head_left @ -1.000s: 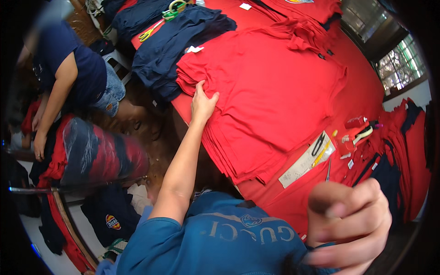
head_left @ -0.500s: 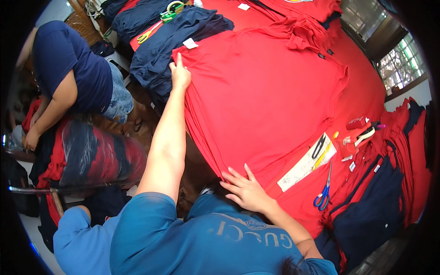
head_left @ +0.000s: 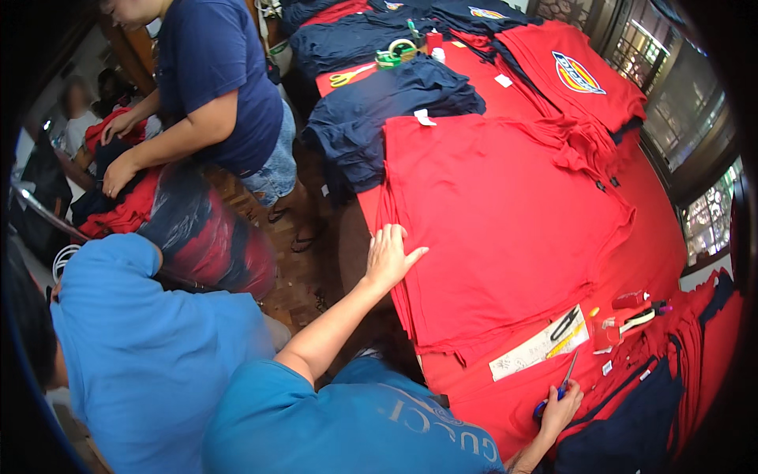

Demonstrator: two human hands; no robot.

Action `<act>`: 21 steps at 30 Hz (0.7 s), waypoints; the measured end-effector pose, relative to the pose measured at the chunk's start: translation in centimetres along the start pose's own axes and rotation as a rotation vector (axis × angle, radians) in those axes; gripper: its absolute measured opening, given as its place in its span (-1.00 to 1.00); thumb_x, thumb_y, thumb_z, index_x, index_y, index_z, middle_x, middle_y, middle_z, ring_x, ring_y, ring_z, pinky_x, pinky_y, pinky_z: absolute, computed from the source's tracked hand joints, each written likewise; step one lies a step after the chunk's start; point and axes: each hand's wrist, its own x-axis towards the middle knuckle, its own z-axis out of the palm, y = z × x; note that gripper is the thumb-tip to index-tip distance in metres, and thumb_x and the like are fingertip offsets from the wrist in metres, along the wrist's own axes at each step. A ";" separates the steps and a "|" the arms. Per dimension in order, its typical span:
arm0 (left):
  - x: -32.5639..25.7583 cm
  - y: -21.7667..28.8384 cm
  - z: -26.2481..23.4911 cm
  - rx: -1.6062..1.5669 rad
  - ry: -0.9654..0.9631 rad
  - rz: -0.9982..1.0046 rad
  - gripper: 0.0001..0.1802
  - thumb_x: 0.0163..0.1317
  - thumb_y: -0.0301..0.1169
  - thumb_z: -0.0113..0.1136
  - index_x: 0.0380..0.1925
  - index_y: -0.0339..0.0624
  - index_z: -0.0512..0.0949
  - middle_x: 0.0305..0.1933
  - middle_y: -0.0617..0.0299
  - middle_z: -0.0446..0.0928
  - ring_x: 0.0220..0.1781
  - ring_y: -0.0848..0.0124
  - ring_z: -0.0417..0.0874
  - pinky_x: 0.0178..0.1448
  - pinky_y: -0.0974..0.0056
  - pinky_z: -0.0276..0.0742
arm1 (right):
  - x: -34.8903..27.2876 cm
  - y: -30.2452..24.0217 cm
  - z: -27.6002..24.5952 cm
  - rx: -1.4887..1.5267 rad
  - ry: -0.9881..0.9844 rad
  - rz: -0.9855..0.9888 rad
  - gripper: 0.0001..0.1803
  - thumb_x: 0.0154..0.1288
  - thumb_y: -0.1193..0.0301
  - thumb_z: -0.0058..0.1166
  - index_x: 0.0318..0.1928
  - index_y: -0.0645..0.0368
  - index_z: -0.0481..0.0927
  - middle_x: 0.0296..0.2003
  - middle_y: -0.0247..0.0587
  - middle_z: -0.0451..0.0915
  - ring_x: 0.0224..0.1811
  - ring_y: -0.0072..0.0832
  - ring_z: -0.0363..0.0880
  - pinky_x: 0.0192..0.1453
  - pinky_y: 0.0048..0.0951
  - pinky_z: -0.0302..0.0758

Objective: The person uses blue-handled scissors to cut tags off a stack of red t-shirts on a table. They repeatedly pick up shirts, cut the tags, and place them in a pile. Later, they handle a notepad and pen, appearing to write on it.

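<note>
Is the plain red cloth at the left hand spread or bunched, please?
Spread: the plain red cloth lies broad and mostly flat.

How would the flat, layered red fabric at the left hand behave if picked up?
The flat, layered red fabric would likely sag and fold, given its soft wrinkles. Its layers might slip apart, since separate edges show beside the left hand.

On my remote feed I see yellow scissors [head_left: 340,80] near a green tape dispenser [head_left: 388,59] at the far end, a person in light blue [head_left: 158,332] near left, a plastic-wrapped bundle [head_left: 207,229] beyond, and a grilled window [head_left: 711,212] at right.
</note>
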 end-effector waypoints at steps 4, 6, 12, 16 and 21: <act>-0.9 0.6 -2.3 -0.053 -0.035 -0.116 -0.47 0.13 0.02 0.32 -0.32 -0.24 0.38 -0.33 -0.01 0.47 -0.21 0.04 0.52 -0.07 0.03 0.44 | -0.3 2.0 0.4 0.064 -0.003 -0.018 -0.48 0.14 0.46 0.24 0.13 0.19 0.41 -0.15 0.03 0.47 -0.10 -0.04 0.48 0.03 -0.14 0.43; -1.2 1.1 -2.6 -0.008 -0.088 -0.120 -0.54 0.19 -0.02 0.26 -0.40 -0.22 0.41 -0.39 0.02 0.50 -0.23 0.02 0.55 -0.11 0.00 0.45 | 0.0 2.9 0.8 0.053 0.002 -0.039 -0.49 0.18 0.49 0.20 0.15 0.18 0.39 -0.16 0.00 0.48 -0.16 -0.12 0.52 -0.04 -0.19 0.47; -1.7 0.1 -2.6 -0.028 0.002 0.015 -0.61 0.31 -0.12 0.10 -0.53 -0.21 0.46 -0.44 0.01 0.56 -0.33 0.01 0.60 -0.22 -0.03 0.50 | -1.5 -0.9 -4.5 -0.180 -0.206 -0.123 -0.50 0.20 0.16 0.21 0.13 0.04 0.55 -0.17 0.03 0.66 -0.17 0.03 0.61 -0.05 -0.12 0.53; -0.7 2.6 -5.4 -0.117 -0.031 -0.046 -0.58 0.33 -0.13 0.08 -0.58 -0.23 0.49 -0.50 -0.01 0.59 -0.40 -0.04 0.63 -0.27 -0.01 0.56 | -2.2 -2.7 -6.2 -0.159 -0.364 0.020 -0.43 0.15 0.12 0.26 0.12 0.11 0.52 -0.18 0.07 0.66 -0.11 0.03 0.62 0.00 -0.09 0.50; -1.5 5.4 -6.9 -1.766 -0.492 -0.749 -0.39 0.36 -0.28 0.17 0.32 -0.24 0.23 0.30 0.13 0.38 0.33 0.29 0.41 0.33 -0.01 0.40 | -2.1 -3.2 -5.4 -0.117 -0.306 0.083 -0.55 0.14 0.15 0.30 -0.08 0.18 0.55 -0.23 0.05 0.67 -0.16 -0.04 0.65 -0.05 -0.14 0.52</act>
